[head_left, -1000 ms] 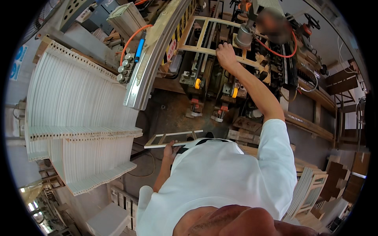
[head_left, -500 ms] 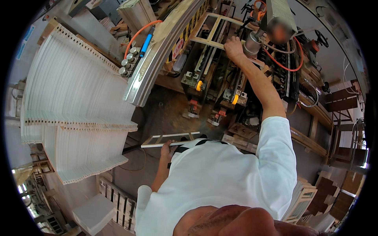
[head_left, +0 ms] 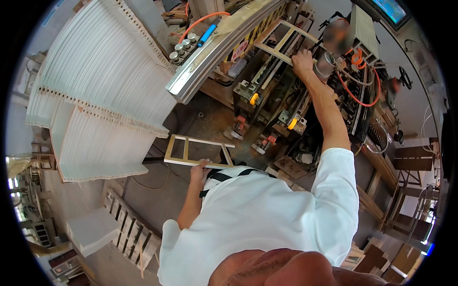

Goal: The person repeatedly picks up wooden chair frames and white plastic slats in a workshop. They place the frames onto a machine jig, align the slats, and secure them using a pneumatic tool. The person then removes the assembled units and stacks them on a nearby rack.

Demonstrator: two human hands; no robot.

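Observation:
Low at my left side, my left hand (head_left: 201,168) grips a small wooden frame (head_left: 185,148) by its near rail. That frame has pale edges and a crossbar, and it is tilted so that its openings show. My right arm reaches forward to the machine (head_left: 267,95). There my right hand (head_left: 303,63) is closed on the right end of a second wooden frame (head_left: 274,54), which lies across the machine's rails. Beside the hand stands a silver cylinder (head_left: 325,65). The fingertips of my right hand are partly hidden.
Tall stacks of white slats with holed ends (head_left: 102,62) stand on the left. A long metal-edged beam (head_left: 210,57) carries a blue pen-shaped tool (head_left: 207,35) and an orange hose (head_left: 200,18). Another orange hose (head_left: 355,95) loops at the right. A white block (head_left: 90,229) stands lower left.
The view has turned, shifting the surroundings. The frame in my left hand has tipped up, showing more of its openings. My right hand stays at the frame on the machine.

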